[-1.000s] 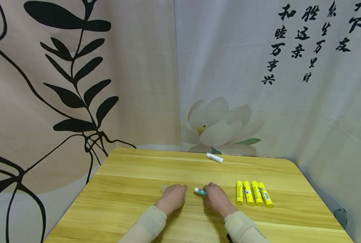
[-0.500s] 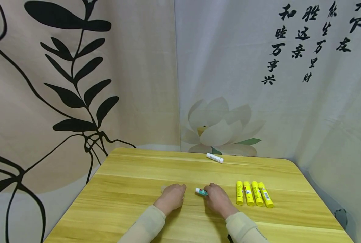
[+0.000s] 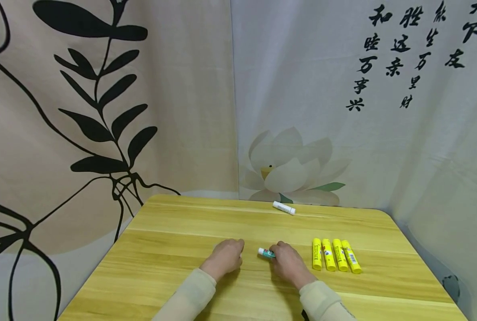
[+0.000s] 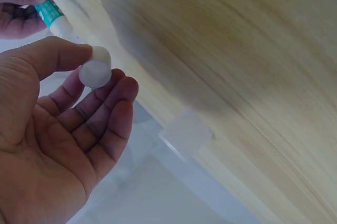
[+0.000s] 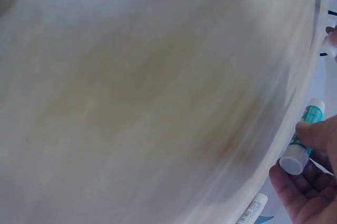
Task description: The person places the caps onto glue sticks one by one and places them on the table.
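Observation:
My left hand (image 3: 224, 257) pinches a small white cap (image 4: 96, 71) between thumb and forefinger, its round end facing the left wrist camera. In the head view that cap is hidden by the hand. My right hand (image 3: 289, 266) grips a teal-and-white glue stick (image 3: 267, 253), thumb across its teal label; one white end points toward the left hand. The cap and the glue stick are apart. Beyond the left hand in its wrist view, a translucent whitish squarish piece (image 4: 187, 133) lies on the wooden table (image 3: 174, 227).
Several yellow glue sticks (image 3: 334, 255) lie side by side to the right of my right hand. Near the table's back edge rests a white tube with printed text (image 3: 284, 207). Printed curtains (image 3: 194, 133) hang behind the table.
My left hand has shifted slightly left and away from the right hand, covering the translucent piece in the head view. The right hand, still gripping the glue stick, has hardly moved.

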Demonstrator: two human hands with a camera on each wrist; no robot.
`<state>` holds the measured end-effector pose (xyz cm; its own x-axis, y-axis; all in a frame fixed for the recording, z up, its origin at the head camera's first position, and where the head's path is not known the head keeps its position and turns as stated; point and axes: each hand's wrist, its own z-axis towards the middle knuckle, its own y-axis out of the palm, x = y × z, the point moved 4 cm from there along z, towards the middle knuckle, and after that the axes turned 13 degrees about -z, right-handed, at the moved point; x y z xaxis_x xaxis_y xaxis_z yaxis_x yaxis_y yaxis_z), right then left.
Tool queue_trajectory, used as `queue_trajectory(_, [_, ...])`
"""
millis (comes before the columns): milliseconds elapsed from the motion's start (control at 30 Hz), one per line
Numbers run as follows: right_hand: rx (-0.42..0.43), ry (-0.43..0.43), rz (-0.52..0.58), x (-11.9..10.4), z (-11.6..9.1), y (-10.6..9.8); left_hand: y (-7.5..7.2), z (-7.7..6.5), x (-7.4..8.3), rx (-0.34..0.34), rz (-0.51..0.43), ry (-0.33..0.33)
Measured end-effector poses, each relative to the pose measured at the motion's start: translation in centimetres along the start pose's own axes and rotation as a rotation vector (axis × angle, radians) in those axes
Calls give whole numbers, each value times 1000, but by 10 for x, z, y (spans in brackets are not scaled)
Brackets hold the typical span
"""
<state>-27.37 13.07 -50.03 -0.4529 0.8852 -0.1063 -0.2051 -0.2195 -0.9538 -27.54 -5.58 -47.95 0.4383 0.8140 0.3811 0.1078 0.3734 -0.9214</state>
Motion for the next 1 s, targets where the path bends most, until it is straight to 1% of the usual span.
queue_trajectory(200, [13,-19,-9,0,1,-3,-6,0,0,61,-35,64])
queue_trajectory(267, [17,-22,-7,0,1,-4,-7,0,0,69,-54,77])
queue_trajectory(433, [8,-6,3,-1,0,-6,-9,-1,2,68,-80,106])
queue_trajectory(600, [14,-8,8,-2,-1,-7,-11,0,4,62,-106,112])
queue_trajectory(733, [34,-20,4,-3,-1,-9,-13,0,6,68,-126,123])
queue_trajectory(1000, [90,-63,-14,-9,-3,-14,-13,0,7,85,-148,159])
